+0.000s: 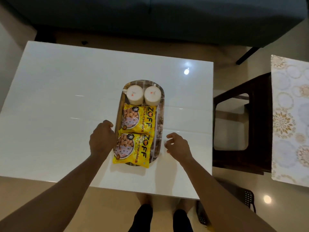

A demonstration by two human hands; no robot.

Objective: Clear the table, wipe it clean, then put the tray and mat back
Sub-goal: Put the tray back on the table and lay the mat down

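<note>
Wooden tray [120, 104] beside curled left hand [102, 138].

A home living room: a glossy white low worktop [66, 91] stands on beige floor tiles [234, 52] before a dark sofa [150, 15]. Beside it are a dark wooden stool [240, 131] and a gold-patterned mat [291, 118].

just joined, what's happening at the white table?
A person stands over the white table with both hands beside an oval tray. The left hand touches the tray's left edge; the right hand hovers loosely curled just off its right side. The tray carries two white cups and two yellow snack packets. A patterned mat lies off to the right.
</note>
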